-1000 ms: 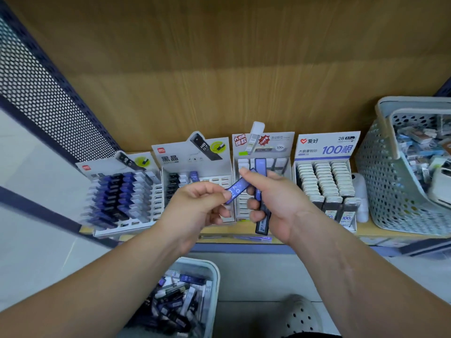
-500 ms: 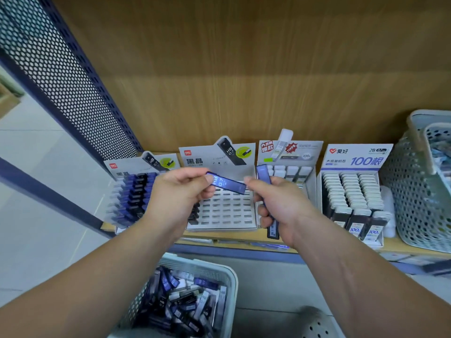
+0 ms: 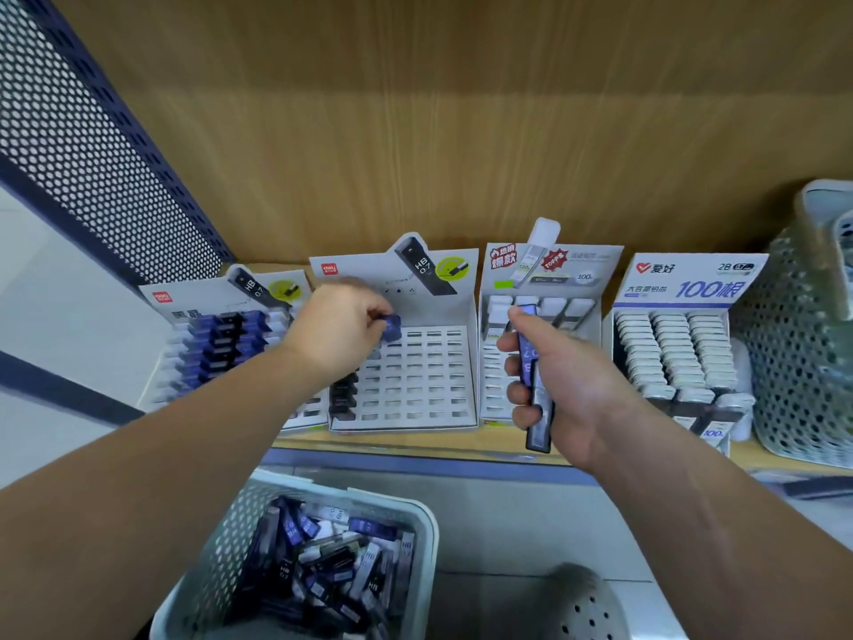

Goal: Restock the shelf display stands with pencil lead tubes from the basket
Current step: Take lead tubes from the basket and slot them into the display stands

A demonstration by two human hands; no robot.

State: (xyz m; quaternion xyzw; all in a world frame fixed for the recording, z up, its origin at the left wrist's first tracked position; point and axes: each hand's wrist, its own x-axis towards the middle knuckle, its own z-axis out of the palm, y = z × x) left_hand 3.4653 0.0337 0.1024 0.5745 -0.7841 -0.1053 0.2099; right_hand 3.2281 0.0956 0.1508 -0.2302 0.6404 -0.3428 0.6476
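Both hands hold pencil lead tubes at the shelf [image 3: 406, 443].

The left hand [image 3: 339, 332] pinches a blue tube [image 3: 392, 326] by its end over the upper left slots of the mostly bare HB 0.7 display stand [image 3: 417, 381]. The right hand [image 3: 565, 385] has its fingers curled round dark tubes [image 3: 535, 390] held upright before the neighbouring white-tube stand [image 3: 496, 358]; how many cannot be told. The basket [image 3: 422, 517] of loose tubes sits below the shelf edge, between the arms.
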